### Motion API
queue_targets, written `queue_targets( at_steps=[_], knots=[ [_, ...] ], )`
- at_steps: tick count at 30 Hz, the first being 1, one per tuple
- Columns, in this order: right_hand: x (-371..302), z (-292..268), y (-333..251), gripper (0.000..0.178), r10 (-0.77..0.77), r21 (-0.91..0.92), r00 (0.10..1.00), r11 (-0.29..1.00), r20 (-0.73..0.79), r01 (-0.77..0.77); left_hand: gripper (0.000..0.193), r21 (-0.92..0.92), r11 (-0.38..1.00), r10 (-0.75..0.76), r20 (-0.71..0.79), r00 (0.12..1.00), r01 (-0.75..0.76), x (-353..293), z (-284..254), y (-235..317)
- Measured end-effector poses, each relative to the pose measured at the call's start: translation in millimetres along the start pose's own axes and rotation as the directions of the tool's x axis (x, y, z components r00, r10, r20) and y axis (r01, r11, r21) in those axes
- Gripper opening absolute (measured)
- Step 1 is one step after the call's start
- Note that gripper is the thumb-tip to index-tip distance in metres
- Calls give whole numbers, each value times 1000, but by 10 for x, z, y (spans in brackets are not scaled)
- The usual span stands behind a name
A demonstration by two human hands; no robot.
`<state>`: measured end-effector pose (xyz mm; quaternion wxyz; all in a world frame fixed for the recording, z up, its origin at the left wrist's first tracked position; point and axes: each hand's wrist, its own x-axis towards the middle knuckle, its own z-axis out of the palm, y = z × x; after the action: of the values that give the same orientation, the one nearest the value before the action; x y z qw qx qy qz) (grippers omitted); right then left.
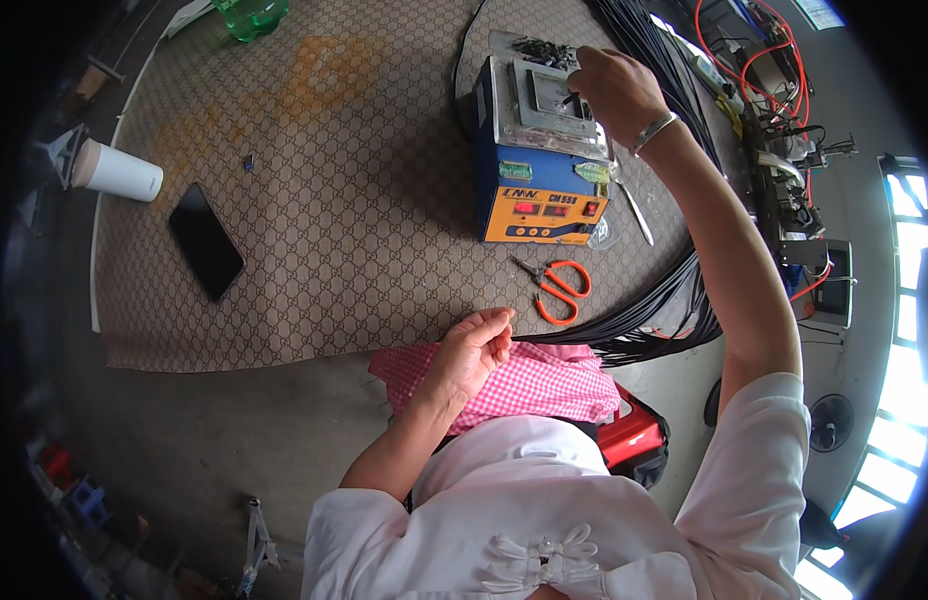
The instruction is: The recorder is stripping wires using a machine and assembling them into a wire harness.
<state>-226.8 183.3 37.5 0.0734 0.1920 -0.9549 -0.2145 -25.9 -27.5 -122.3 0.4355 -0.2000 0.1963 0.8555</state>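
My right hand (621, 95) reaches over a solder pot (549, 190), a blue and orange box with a square metal top. Its fingers are closed on a thin dark piece (572, 98), whose tip points down at the metal top; the hand hides most of it. My left hand (477, 350) is at the table's front edge, thumb and fingers pinched together. Whatever it may hold is too small to make out. Just beyond it, orange-handled cutters (559, 290) lie on the patterned table cover (354, 220).
A bundle of black cables (674, 320) curves along the table's right side. A metal spoon (636, 212) lies beside the pot. To the left are a black phone (206, 243), a white cup (119, 171) and a green bottle (251, 16). Small dark bits (542, 52) sit behind the pot's top.
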Motion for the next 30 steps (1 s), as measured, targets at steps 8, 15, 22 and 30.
queue_targets(
  at_steps=[8,15,22,30],
  knots=[
    [-524,-226,11,13,249,833,968,526,43,-172,13,49,998,33,33,999,-35,-89,176,1],
    [-1201,-345,-556,13,80,631,941,-760,329,-156,17,192,939,260,153,953,-286,-227,654,251],
    [-1509,-330,-801,13,117,526,954,-849,275,-47,25,171,893,376,219,900,-415,-378,1159,348],
    [-1674,-332,-936,13,75,464,965,-884,249,-51,26,168,883,376,307,874,-439,-432,1262,271]
  ],
)
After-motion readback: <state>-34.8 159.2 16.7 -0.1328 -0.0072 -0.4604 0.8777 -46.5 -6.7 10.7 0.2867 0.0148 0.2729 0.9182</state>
